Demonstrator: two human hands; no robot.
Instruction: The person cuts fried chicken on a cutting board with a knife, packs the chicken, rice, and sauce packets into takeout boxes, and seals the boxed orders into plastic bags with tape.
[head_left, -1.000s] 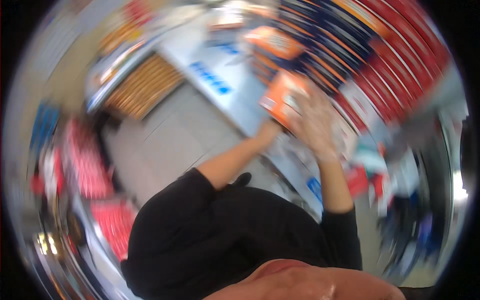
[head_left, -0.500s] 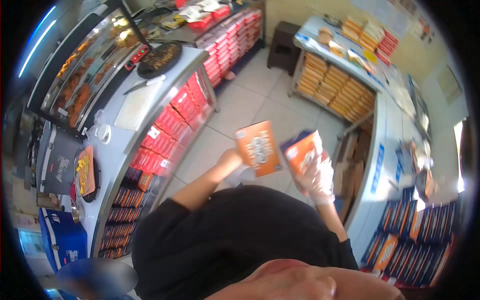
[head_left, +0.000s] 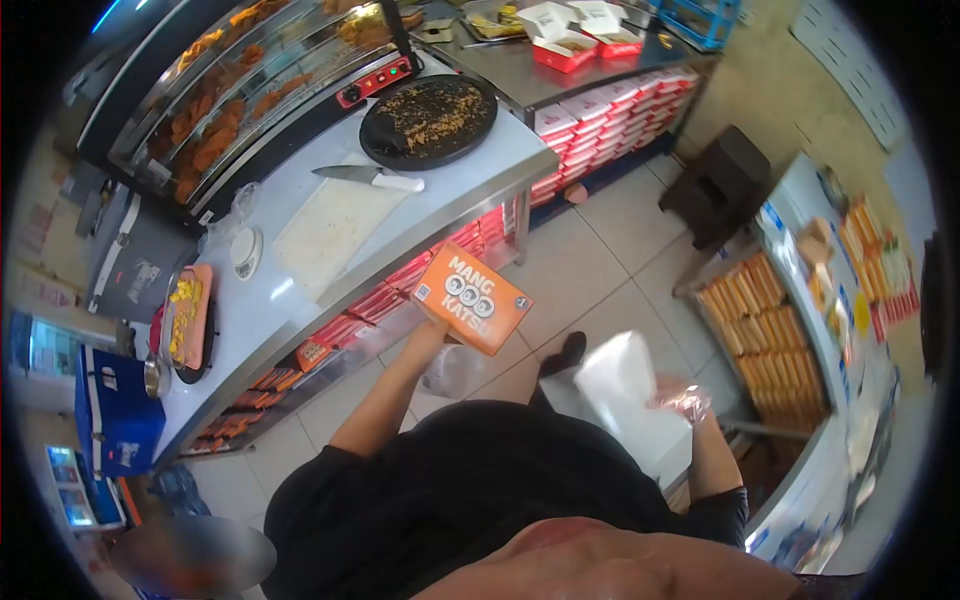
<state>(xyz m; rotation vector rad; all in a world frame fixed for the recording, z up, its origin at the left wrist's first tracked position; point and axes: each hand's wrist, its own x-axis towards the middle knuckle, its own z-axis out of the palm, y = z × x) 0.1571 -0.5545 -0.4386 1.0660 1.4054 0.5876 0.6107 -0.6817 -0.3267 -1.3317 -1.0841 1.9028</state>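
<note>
My left hand [head_left: 431, 335] grips an orange food box [head_left: 472, 300] by its lower left corner. The lid of this box faces up, with white lettering and round cartoon faces. In a clear plastic glove, my right hand [head_left: 683, 398] is closed on the right side of an open white-lined food box [head_left: 640, 415]. The inside of that box faces me, its flap standing up; its outer face is hidden. The two boxes are apart, both held in front of my body above the tiled floor.
On the left counter lie a cutting board [head_left: 330, 235], a knife [head_left: 368, 178] and a round black plate [head_left: 428, 122] with crumbs. A heated display case [head_left: 250, 100] stands behind. Stacked red boxes [head_left: 610, 125] fill a shelf. A dark stool [head_left: 715, 185] stands ahead.
My view has turned left toward the counter. The box in my right hand, earlier showing its orange face, now shows a white open inside. My left hand still holds its orange box.
</note>
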